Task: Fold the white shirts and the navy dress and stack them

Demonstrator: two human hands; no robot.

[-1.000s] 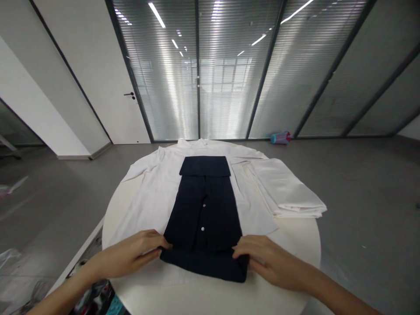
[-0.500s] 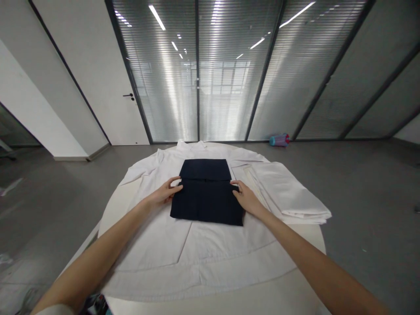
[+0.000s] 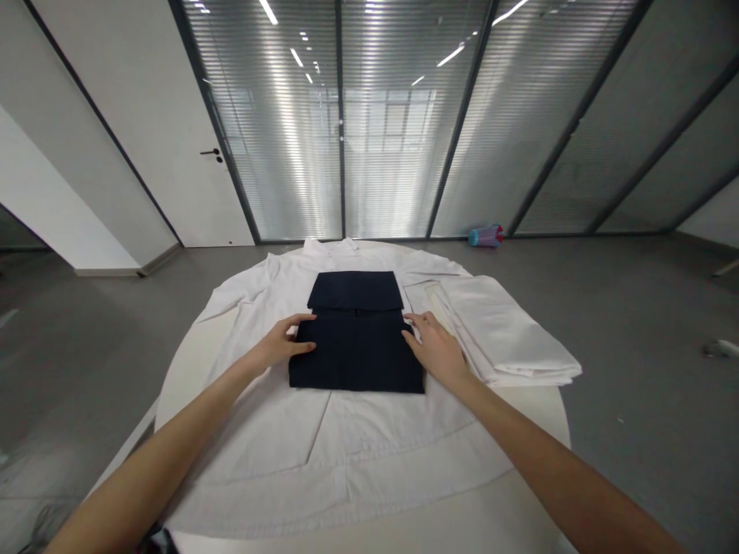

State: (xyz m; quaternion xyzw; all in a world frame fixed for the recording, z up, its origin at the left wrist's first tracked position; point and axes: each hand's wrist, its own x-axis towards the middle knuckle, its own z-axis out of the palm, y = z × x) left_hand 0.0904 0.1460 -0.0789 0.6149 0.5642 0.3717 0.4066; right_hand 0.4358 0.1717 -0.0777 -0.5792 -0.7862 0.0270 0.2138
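A folded navy cloth [image 3: 356, 358] lies on a white long-sleeved coat [image 3: 254, 454] spread over the table. Its far part is a narrower panel, with a gap line between that and the near part. The kind of garment cannot be made out. My left hand [image 3: 282, 343] rests at the cloth's left edge, thumb and forefinger spread and their tips on the fabric. At the opposite edge is my right hand [image 3: 436, 346], its thumb and fingers apart, tips touching the cloth's side. Neither hand visibly pinches the fabric.
Folded white cloth [image 3: 508, 331] lies on the right of the round white table [image 3: 523, 508]. Beyond stand glass partitions with blinds [image 3: 392, 154] and a white door [image 3: 213, 200]. A blue and purple basket-like object [image 3: 486, 236] lies on the floor by the glass.
Both hands stay at the cloth's sides; the left thumb and forefinger are spread wider. The far panel's near edge has shifted slightly. The whole view has tilted down a little.
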